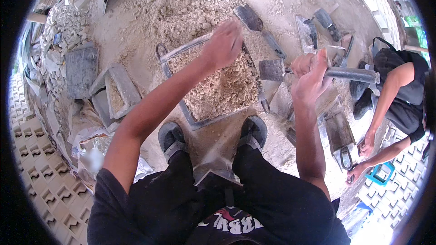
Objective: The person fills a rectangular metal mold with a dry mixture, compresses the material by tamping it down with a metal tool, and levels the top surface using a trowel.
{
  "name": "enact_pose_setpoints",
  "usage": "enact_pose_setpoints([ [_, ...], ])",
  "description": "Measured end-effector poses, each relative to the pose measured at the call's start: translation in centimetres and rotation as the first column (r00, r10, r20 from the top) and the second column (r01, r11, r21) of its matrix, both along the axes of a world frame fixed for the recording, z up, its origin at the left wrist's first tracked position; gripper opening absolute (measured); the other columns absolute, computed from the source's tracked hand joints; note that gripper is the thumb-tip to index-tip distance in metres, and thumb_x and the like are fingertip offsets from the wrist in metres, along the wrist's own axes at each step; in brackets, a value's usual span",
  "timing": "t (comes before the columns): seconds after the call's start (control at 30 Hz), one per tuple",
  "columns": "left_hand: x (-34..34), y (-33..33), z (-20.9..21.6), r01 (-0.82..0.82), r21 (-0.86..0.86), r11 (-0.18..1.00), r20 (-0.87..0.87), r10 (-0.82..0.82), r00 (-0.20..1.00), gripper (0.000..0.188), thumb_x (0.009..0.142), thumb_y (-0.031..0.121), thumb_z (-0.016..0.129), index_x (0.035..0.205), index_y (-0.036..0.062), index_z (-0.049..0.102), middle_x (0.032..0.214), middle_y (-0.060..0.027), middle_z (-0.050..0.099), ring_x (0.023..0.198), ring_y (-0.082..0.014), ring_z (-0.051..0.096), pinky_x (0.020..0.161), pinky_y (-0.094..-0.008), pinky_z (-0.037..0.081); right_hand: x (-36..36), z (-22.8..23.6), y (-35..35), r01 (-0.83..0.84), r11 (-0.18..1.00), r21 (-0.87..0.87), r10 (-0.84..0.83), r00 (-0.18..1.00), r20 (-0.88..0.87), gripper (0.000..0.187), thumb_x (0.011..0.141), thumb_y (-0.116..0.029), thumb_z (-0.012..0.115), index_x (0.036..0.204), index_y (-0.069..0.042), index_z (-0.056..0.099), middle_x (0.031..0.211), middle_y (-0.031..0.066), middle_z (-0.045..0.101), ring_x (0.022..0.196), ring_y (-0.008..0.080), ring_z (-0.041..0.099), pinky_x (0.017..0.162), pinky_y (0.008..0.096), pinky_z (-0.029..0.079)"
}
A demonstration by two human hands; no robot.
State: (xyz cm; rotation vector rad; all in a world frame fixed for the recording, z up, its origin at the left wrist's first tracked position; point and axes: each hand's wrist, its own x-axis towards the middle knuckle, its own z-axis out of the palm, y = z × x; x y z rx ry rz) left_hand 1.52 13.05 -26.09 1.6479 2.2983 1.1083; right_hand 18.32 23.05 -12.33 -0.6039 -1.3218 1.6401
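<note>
Between my feet lies a square metal-rimmed mould frame (195, 124), with loop handles at its sides, filled with crumbly tan sandy mix (225, 88). My left hand (225, 44) is over the frame's far right part, its fingers curled inward; whatever they hold, if anything, is hidden. To the right of the frame, my right hand (311, 75) is closed around a scraper (272, 70). Its flat squarish blade points left toward the mix, and its thick dark round handle extends right past my hand. The scraper is held above the ground, apart from the frame.
A small shovel (250, 18) lies beyond the frame, near loose rubble (177, 9). Left are a dark slab (81, 72) and a hollow block mould (120, 90). At right, a co-worker's hands (361, 159) are at another mould (338, 131). Pale patterned blocks (41, 168) stand in stacks.
</note>
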Motion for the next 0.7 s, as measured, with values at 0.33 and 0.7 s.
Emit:
enact_pose_setpoints([
  [0.33,0.9,-3.5,2.0,0.052,0.240,0.969,0.691,-0.208,0.692,0.064,0.101,0.043,0.018,0.124,-0.0032,0.056,0.133,-0.0217,0.051,0.132,-0.0348,0.039,0.113,-0.0401,0.027,-3.8,4.2,-2.6,-0.169,0.977,0.127,0.189,0.968,-0.163,0.044,0.101,-0.022,0.042,0.060,-0.008,0.033,0.048,-0.0006,0.033,0.041,0.0080,0.028,0.040,0.0274,0.022],
  [0.7,0.5,-3.0,0.7,-0.187,0.358,0.915,0.762,-0.171,0.625,0.063,0.102,0.038,0.015,0.140,-0.0104,0.030,0.148,-0.0217,0.031,0.141,-0.0287,0.021,0.117,-0.0373,0.011,-7.9,0.2,-3.6,-0.243,0.907,0.343,0.236,0.970,0.062,0.040,0.101,-0.018,0.041,0.063,-0.010,0.035,0.049,-0.0020,0.036,0.042,0.0062,0.030,0.038,0.0274,0.022],
])
